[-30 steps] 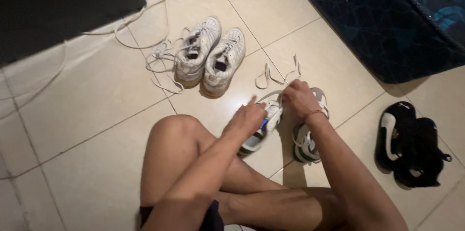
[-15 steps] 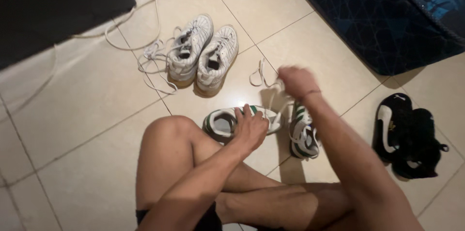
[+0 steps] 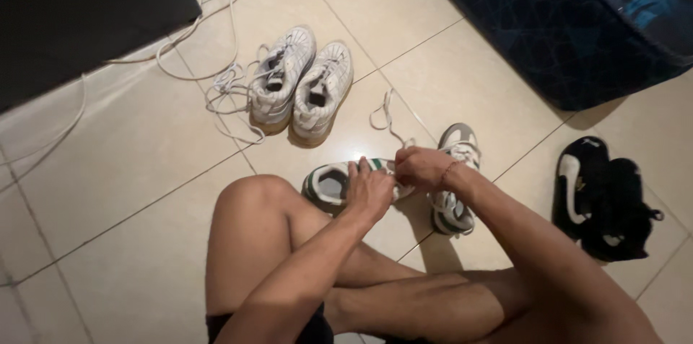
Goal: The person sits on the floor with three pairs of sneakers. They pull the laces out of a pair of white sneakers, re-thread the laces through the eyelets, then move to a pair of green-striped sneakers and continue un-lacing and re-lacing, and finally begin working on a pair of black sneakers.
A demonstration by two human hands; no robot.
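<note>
Two hands meet over a white-and-green sneaker (image 3: 328, 185) lying on its side on the tiled floor (image 3: 130, 171). The left hand (image 3: 369, 189) presses on its upper; the right hand (image 3: 421, 168) has its grip pinched on the white lace (image 3: 382, 116). Its mate (image 3: 453, 207) lies just beside. A white pair (image 3: 299, 84) and black shoes (image 3: 603, 196) sit well apart.
</note>
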